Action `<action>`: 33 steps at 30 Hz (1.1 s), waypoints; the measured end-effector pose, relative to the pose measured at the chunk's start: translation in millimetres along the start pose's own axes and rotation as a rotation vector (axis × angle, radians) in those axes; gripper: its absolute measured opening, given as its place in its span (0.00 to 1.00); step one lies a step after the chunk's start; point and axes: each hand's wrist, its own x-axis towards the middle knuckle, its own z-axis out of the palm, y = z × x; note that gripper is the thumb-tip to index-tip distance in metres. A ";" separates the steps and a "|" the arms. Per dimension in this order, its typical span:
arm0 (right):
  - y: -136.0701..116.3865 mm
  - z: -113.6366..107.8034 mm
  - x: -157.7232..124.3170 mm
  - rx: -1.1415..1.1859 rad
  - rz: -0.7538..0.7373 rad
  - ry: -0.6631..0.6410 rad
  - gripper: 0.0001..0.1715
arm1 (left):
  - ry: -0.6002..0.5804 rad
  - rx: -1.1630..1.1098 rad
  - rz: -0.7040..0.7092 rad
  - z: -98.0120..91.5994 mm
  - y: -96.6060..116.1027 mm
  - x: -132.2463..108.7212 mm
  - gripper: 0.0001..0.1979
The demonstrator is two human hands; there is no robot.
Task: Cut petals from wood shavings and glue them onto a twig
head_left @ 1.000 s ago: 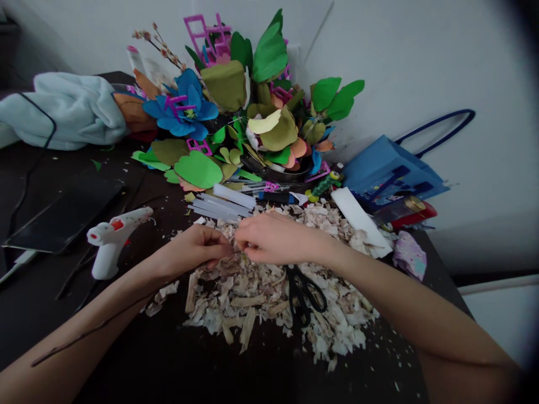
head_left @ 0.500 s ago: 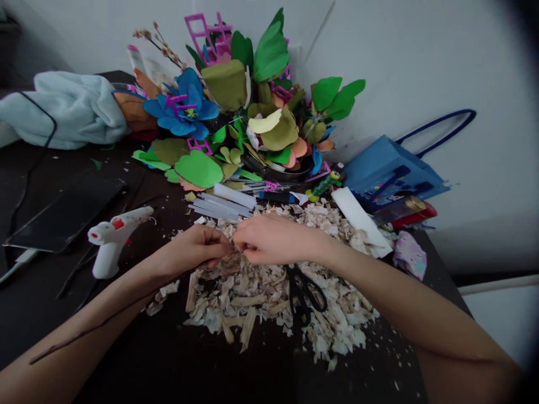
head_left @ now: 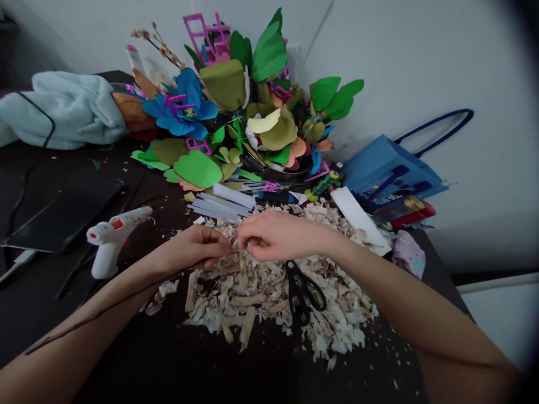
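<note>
My left hand (head_left: pixel 194 249) and my right hand (head_left: pixel 278 235) meet fingertip to fingertip over a pile of pale husk scraps (head_left: pixel 269 303) on the dark table (head_left: pixel 126 359). Both hands are closed in a pinch. The left hand grips the top end of a thin dark wire stem (head_left: pixel 101 320) that runs back along my left forearm. The right hand pinches a small piece at that same end; I cannot make out what it is. Black scissors (head_left: pixel 304 289) lie on the scraps just below my right wrist.
A white glue gun (head_left: pixel 110 238) stands at the left, with glue sticks (head_left: pixel 223 205) behind the hands. Paper flowers and leaves (head_left: pixel 248 106) fill the back. A blue bag (head_left: pixel 387 168), a black tablet (head_left: pixel 63 216) and a pale cloth (head_left: pixel 67 109) lie around.
Both hands stay joined over the scraps. My right hand has shifted slightly up and its fingers have turned at the pinch. The wire along my left arm moved a little.
</note>
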 end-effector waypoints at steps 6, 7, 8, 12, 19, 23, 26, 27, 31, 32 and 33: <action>2.9 3.8 0.5 0.021 -0.022 0.003 0.11 | -0.022 -0.008 0.018 0.6 -1.1 0.7 0.13; 3.0 3.8 0.6 0.023 -0.023 -0.001 0.11 | -0.024 -0.012 0.015 0.5 -1.2 0.8 0.13; 3.1 3.9 0.8 0.025 -0.024 -0.005 0.11 | -0.024 -0.020 0.012 0.4 -1.3 0.8 0.13; 3.5 4.8 1.8 0.036 -0.030 -0.004 0.11 | -0.025 -0.056 0.003 0.1 -2.5 0.5 0.12; 2.4 3.0 -0.3 0.046 -0.017 0.047 0.12 | -0.018 -0.074 0.001 -1.4 -4.6 -0.2 0.14; 2.5 2.1 -3.9 0.036 0.016 0.091 0.12 | -0.017 -0.092 -0.012 -2.2 -4.7 0.0 0.14; 3.2 4.0 -4.0 0.039 0.017 0.080 0.12 | -0.001 -0.095 -0.014 -1.6 -4.0 -0.3 0.14; 3.3 4.8 -3.5 0.042 0.013 0.079 0.12 | 0.004 -0.100 -0.014 -1.2 -3.7 -0.4 0.14; 3.5 6.8 -1.3 0.052 0.003 0.071 0.12 | 0.008 -0.131 -0.021 0.1 -2.7 -0.9 0.13; 3.5 6.7 -1.0 0.052 0.006 0.066 0.12 | 0.008 -0.140 -0.023 0.2 -2.7 -1.0 0.13; 3.4 6.4 -0.9 0.052 0.009 0.063 0.13 | 0.007 -0.150 -0.024 0.2 -2.8 -1.0 0.13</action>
